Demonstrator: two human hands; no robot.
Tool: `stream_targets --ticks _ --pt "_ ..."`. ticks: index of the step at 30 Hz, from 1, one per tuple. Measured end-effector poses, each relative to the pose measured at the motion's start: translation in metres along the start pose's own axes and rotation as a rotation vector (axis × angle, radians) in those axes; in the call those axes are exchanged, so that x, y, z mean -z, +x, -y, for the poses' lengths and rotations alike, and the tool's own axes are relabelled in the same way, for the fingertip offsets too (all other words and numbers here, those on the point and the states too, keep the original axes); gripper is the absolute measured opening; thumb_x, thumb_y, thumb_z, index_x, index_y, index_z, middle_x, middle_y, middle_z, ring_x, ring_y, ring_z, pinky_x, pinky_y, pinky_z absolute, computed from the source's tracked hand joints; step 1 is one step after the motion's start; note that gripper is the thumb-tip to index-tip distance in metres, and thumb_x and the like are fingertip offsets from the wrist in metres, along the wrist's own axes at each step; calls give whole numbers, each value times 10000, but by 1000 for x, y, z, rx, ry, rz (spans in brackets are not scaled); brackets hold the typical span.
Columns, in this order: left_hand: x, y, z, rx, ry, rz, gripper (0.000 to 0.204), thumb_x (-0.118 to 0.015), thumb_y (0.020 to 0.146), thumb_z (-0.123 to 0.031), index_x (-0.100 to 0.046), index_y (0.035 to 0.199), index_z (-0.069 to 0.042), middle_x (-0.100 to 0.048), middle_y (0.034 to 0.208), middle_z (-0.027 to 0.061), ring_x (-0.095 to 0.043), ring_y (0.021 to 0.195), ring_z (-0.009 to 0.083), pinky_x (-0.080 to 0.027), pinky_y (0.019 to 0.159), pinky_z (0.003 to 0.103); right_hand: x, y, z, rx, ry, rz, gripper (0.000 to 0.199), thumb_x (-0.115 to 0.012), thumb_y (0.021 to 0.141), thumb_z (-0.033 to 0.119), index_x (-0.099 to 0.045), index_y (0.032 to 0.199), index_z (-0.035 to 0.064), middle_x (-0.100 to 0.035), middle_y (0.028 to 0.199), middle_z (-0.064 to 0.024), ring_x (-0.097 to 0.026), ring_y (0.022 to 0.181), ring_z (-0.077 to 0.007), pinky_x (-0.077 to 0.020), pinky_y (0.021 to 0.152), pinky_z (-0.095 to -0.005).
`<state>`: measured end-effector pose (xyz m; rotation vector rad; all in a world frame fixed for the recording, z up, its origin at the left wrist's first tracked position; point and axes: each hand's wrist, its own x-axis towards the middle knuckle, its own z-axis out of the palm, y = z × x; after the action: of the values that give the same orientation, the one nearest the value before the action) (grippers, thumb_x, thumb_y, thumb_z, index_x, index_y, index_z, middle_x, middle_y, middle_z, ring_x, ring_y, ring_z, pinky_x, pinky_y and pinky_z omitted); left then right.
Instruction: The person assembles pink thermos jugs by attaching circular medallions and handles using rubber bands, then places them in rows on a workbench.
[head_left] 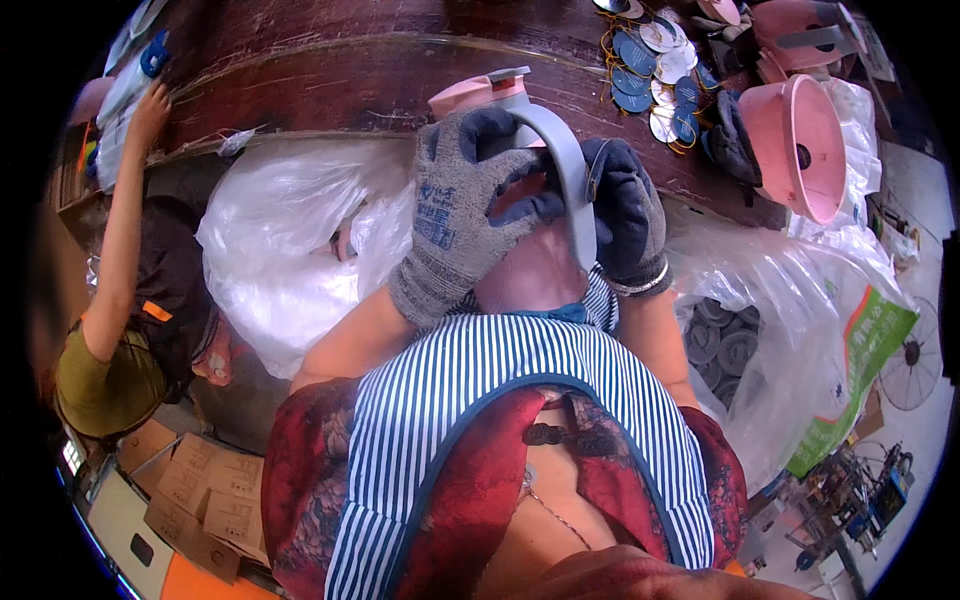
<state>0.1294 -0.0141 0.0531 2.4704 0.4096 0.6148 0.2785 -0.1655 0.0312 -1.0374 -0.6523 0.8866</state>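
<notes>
In front of my chest is a pink plastic vessel [525, 265] with a curved grey handle [570, 170]. My gloved left hand [440, 215] is wrapped around its left side, fingers bent over the pink body near the handle. On the other side, my gloved right hand [632, 215] is closed at the handle's outer edge. Its fingers pinch a small, thin, dark curved piece [597, 168], whose exact kind I cannot make out. A pink part with a grey tip [485, 93] shows just beyond my left fingers.
The dark red worktable [330, 75] bears round tags [655, 65] with strings and pink vessels [800, 150] at right. Plastic bags [290, 240] flank me; the right one holds translucent round parts [720, 345]. A co-worker's arm [120, 240] reaches the table at left, above cardboard boxes [205, 490].
</notes>
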Motion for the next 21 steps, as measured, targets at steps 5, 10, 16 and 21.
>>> stream_targets --ticks 5,10,16,21 --pt "-1 0 -6 86 -128 -61 272 -778 705 -248 -683 931 -131 -582 1158 90 -510 1076 317 -371 961 475 5 -1 4 -73 53 -56 345 -545 973 239 -532 1195 -24 -601 1167 -127 -598 1061 -192 -484 937 -318" --pt "20 4 -1 98 -290 -22 236 -723 768 -140 -645 985 -91 -603 1119 93 -548 1036 321 -440 911 435 -4 0 14 -131 173 -220 228 -500 1018 231 -543 1064 12 -593 1136 -101 -588 975 -169 -482 874 -298" --pt "27 4 -11 282 -408 35 359 -715 838 -143 -596 1167 -60 -597 1151 119 -606 1020 268 -498 898 368 30 -3 -15 159 -404 4 273 -492 978 147 -569 1173 -28 -622 1127 -140 -626 971 -209 -525 840 -309" --pt "9 3 -13 52 93 15 561 -790 754 -311 -607 1238 -94 -549 1234 138 -518 1134 324 -435 968 464 14 7 2 -134 71 48 272 -449 994 153 -599 1125 -32 -602 1129 -126 -590 1008 -201 -489 894 -320"
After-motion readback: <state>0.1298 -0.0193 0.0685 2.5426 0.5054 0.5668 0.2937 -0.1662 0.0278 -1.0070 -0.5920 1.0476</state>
